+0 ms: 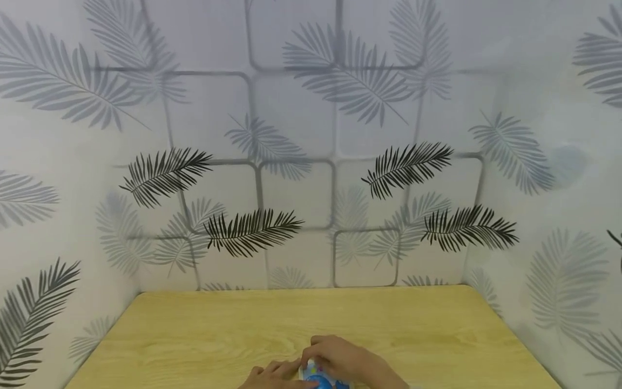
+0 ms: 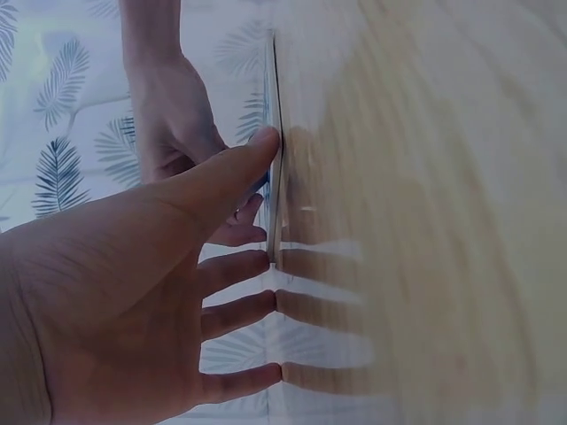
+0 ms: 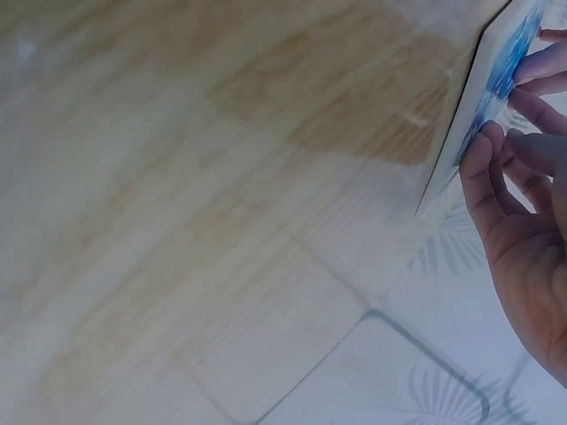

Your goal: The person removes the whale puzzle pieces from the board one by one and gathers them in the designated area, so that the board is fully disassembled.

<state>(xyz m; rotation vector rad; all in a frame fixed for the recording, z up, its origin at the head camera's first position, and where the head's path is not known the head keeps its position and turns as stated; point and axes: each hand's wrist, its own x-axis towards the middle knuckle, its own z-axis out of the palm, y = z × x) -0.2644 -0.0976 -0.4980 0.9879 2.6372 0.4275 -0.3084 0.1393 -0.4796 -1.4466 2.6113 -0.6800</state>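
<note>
A thin flat board point(image 1: 311, 371) with a blue and white picture lies on the table at the bottom edge of the head view. Edge-on, it also shows in the left wrist view and the right wrist view point(image 3: 496, 80). My left hand point(image 1: 277, 376) is at its left side; in the left wrist view the thumb point(image 2: 263, 140) rests on the board and the fairly straight fingers touch the tabletop. My right hand point(image 1: 340, 359) bends over the board from the right, fingertips point(image 3: 479, 146) at its face. Whether they pinch a small piece is hidden.
The wood-patterned table point(image 1: 218, 319) reaches back to a wall point(image 1: 301, 200) with leaf prints and grey square outlines. Side walls point(image 1: 559, 259) with leaf prints stand left and right of the table. The glossy tabletop reflects the fingers.
</note>
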